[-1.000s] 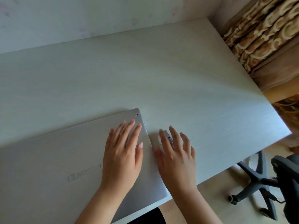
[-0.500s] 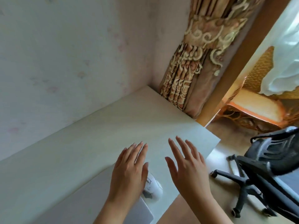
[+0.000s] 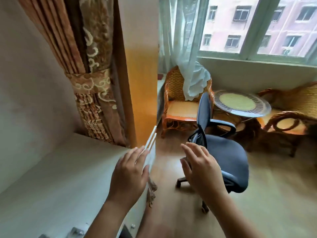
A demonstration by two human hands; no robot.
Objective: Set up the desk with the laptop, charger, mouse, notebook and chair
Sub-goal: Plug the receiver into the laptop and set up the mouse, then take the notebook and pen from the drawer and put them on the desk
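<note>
Office chair [image 3: 226, 157] with a blue seat stands on the floor at middle right. Both hands are spread and hold nothing: left hand [image 3: 130, 170] over the worktop [image 3: 56, 177] edge, right hand [image 3: 202, 167] near the chair.

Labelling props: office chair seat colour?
Dark blue fabric seat on black frame, clearest in the head view.

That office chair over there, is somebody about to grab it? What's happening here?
A person stands at the end of a pale desk, with both hands raised, open and empty. The left hand is over the desk's corner; the right hand stretches toward the dark office chair, which stands out on the floor away from the desk, untouched. Probably the chair gets pulled in next.
</note>
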